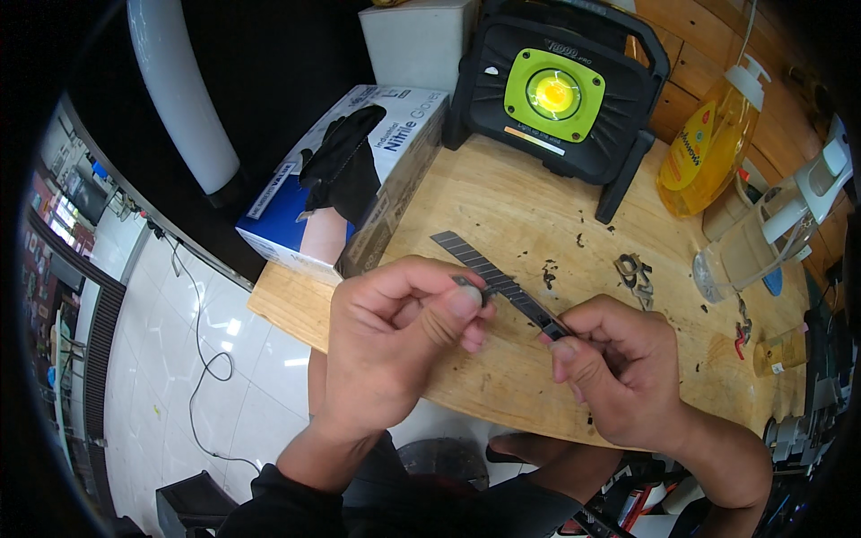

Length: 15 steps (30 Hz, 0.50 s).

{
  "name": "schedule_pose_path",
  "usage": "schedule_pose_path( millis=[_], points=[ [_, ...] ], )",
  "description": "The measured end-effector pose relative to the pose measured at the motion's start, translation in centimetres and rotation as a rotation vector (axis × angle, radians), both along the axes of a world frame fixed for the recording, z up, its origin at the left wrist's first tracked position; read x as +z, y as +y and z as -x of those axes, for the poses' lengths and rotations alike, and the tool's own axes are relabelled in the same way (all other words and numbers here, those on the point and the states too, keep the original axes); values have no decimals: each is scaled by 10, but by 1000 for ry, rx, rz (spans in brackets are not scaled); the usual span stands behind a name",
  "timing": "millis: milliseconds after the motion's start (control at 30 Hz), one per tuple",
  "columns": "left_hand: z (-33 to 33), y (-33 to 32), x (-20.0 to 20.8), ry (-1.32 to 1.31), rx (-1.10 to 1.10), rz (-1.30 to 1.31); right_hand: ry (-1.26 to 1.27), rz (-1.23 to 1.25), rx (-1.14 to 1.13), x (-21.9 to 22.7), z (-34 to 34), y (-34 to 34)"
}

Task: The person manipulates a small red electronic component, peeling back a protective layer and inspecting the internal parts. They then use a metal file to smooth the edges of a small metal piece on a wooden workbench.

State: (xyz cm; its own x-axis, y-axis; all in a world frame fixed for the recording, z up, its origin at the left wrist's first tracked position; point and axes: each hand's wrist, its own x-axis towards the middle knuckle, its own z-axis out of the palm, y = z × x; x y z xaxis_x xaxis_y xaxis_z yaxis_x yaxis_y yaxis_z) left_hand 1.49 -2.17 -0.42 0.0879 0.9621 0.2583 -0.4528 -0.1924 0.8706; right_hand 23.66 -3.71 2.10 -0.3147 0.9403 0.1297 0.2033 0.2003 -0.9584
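My left hand (395, 336) pinches a small dark grey piece (487, 292) between thumb and fingertips; its kind is mostly hidden by the fingers. In my right hand (619, 363) is a snap-off utility knife (504, 285), its long scored blade extended and slanting up to the left. The blade passes close beside the piece; whether they touch I cannot tell. Both hands are above the front part of a wooden table (502, 386). Dark shavings (549, 273) are scattered on the tabletop beyond the knife.
A glove box (408, 148) with a black glove sticking out stands at the back left. Behind the shavings is a lit work lamp (556, 94). To the right are a yellow soap bottle (704, 148), a clear pump bottle (762, 238) and a small metal part (635, 276).
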Motion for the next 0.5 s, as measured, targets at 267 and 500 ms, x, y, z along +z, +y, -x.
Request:
schedule_pose_path(
  millis=[267,500],
  points=[
    [0,1,2,-9,11,5,40,-8,-32,-2,2,-1],
    [0,2,3,-13,36,4,54,8,-22,-1,0,-2]
  ],
)
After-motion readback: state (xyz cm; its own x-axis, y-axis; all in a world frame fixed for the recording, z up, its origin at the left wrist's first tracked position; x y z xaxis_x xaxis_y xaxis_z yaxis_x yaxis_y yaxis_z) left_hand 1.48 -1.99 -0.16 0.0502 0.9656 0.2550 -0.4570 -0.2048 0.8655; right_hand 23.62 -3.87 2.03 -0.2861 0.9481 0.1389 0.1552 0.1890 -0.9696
